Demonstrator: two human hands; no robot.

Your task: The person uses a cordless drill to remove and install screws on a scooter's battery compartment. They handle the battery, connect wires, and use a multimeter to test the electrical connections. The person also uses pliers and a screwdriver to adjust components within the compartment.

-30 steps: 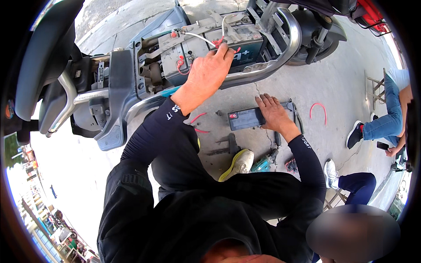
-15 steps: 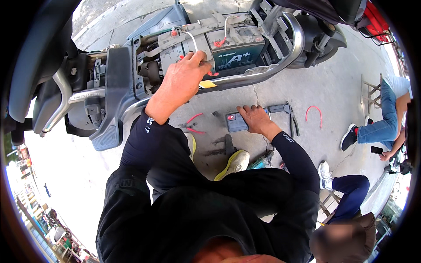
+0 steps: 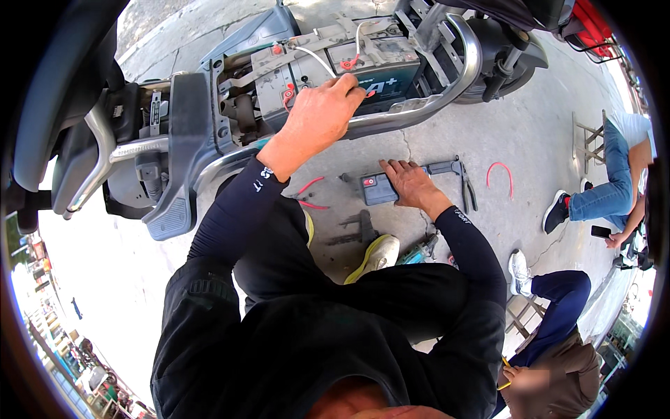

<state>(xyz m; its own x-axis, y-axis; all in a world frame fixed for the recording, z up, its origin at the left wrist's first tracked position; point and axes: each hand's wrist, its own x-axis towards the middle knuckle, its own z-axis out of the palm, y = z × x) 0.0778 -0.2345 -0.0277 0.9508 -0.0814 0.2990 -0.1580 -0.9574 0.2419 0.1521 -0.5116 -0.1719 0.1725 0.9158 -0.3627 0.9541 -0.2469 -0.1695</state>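
Note:
My left hand (image 3: pixel 322 115) is closed in a pinch over the battery bay of a scooter lying along the far side. A white cable (image 3: pixel 315 61) leads into its fingers, and a red end piece (image 3: pixel 370 93) pokes out past the fingertips. Beneath are grey-topped batteries with red terminals; a dark green battery (image 3: pixel 394 82) is on the right and a greyish battery (image 3: pixel 271 98) on the left. On the ground, my right hand (image 3: pixel 413 183) lies with fingers stretched over a blue-grey battery (image 3: pixel 377 190) with a red terminal cap.
Red-handled pliers (image 3: pixel 312 194) lie left of the ground battery. To its right are dark-handled pliers (image 3: pixel 467 188) and a curved red wire (image 3: pixel 502 174). A teal tool (image 3: pixel 419 251) lies by my shoe. Two people sit at the right. A curved metal rail (image 3: pixel 419 119) borders the bay.
My left hand has moved right along the batteries with the white cable, uncovering a red terminal on the left battery. My right hand stays on the ground battery. The lower-right person's hand now shows.

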